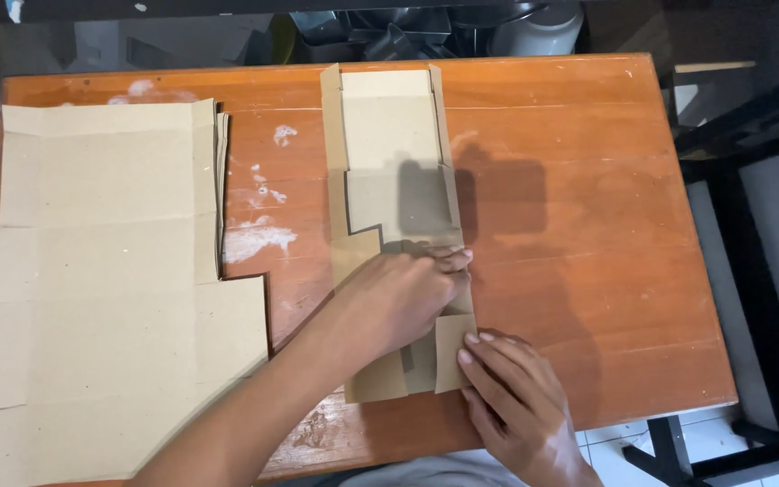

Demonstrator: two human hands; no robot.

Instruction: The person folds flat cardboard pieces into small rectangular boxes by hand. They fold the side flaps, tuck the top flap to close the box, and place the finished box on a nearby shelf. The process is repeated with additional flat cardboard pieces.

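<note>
Left hand (398, 298) reaching across from lower left, palm down, fingers flat and pressed together, right hand (511, 383) just beside it, lower, fingertips bent down, thumb tucked

Two hands (398, 302), two cardboard blanks (389, 153)

Looks like a small packing workshop, or a home work corner; a worn orange wooden table (570, 180) fills the view, white paint smears (259, 236) scuffed across it at ten o'clock; a stack of flat cardboard box blanks (101, 271) waits at nine o'clock; dark clutter and a white container (547, 32) at twelve; black metal frame (750, 225) on pale tiled floor (615, 433) at four.
</note>
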